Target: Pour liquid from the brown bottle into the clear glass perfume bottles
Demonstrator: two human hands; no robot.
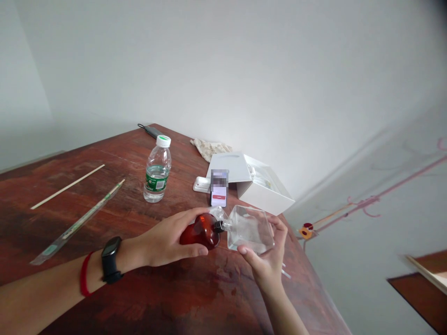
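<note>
My left hand [174,237] is closed around an amber-brown bottle [204,231], tilted so its black neck piece [218,226] points right. In my right hand [267,256] is a clear square bottle [249,228], lying on its side with its narrow neck [227,224] toward the left. The two necks meet or overlap between my hands; whether they are joined I cannot tell. A small clear plastic piece [218,213] shows just above the amber bottle. Both bottles are held over the wooden table [157,298].
Left of centre stands a water bottle [158,170]. A bare chopstick [68,186] and wrapped chopsticks [80,221] lie at left. Beyond my hands are a phone [219,188], a white case [201,184], a white box [261,193] and a cloth [211,148]. A wall borders the table.
</note>
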